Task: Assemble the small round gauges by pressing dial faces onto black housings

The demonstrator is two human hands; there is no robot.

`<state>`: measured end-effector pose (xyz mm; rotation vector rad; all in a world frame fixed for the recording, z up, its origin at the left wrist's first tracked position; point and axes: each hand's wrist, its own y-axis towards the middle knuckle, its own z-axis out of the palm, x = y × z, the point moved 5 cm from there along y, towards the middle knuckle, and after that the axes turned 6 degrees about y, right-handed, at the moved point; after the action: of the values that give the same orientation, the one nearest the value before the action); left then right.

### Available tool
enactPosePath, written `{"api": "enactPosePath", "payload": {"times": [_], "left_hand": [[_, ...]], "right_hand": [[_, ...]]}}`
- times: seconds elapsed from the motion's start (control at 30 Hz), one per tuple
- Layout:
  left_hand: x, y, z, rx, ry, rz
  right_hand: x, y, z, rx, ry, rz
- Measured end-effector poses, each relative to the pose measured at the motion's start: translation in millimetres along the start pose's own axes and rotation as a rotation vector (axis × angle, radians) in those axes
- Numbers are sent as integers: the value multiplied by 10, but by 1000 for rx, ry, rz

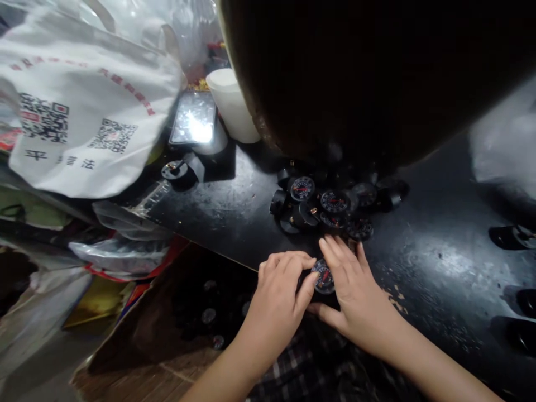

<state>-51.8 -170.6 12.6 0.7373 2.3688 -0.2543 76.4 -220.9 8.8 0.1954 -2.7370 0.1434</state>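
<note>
A round black gauge (323, 277) with a dial and a red needle lies between my two hands near the table's front edge. My left hand (285, 285) has its thumb and fingers pinched at the gauge's left side. On the other side, my right hand (347, 285) rests against the gauge, its fingers stretched forward and its thumb apart below. Just beyond my fingertips is a pile of similar gauges (335, 201), some with dials up and some on their sides. The underside of the held gauge is hidden.
A dark table (226, 223) carries a lone gauge (178, 170), a white cup (234, 106) and a shiny box (195, 117). A white bag (87, 100) hangs at the left. Below the edge, a cardboard box (146, 346) holds more gauges. A large dark shape (355, 72) looms above.
</note>
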Motion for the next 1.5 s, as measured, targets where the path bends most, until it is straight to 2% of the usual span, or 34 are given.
{"api": "enactPosePath", "payload": {"times": [0.4, 0.53, 0.57, 0.63, 0.7, 0.73, 0.8, 0.87, 0.93, 0.97, 1.03, 1.1, 1.17, 1.23, 1.37, 1.5], "left_hand": [[-13, -4, -12, -36, 57, 26], [11, 13, -19, 31, 8, 26], [16, -19, -23, 59, -16, 39], [61, -156, -24, 123, -80, 59], [225, -377, -21, 171, -150, 21], [368, -502, -23, 179, -165, -27], [750, -734, -67, 129, -95, -154], [1134, -897, -175, 9, 101, -283], [1328, -955, -289, -104, 231, -337], [1330, -940, -331, -148, 243, -339], [1154, -831, -368, -216, 180, -287], [819, -645, -346, -260, 83, -165], [472, -432, -261, -234, 8, -29], [229, -240, -157, -187, -49, 36], [24, 25, -19, -171, -109, 12], [-74, 135, 81, -166, -31, -24]], "right_hand": [[21, 30, -15, 20, -4, 34], [41, -19, -144, 43, 50, -23], [14, -22, -217, 17, 74, -31], [-125, 0, -416, -130, 56, 39], [-326, 43, -597, -302, -76, 185], [-411, 70, -645, -342, -155, 237], [-517, 128, -639, -313, -248, 243], [-551, 135, -570, -258, -221, 189], [-542, 77, -520, -259, -117, 153], [-531, 41, -499, -254, -39, 145], [-493, -16, -451, -191, 161, 132], [-436, -36, -400, -78, 348, 128], [-369, -22, -373, 13, 436, 126], [-300, 11, -374, 53, 439, 113], [-141, 59, -392, 79, 329, 32], [-13, 40, -305, 60, 144, -81]]}}
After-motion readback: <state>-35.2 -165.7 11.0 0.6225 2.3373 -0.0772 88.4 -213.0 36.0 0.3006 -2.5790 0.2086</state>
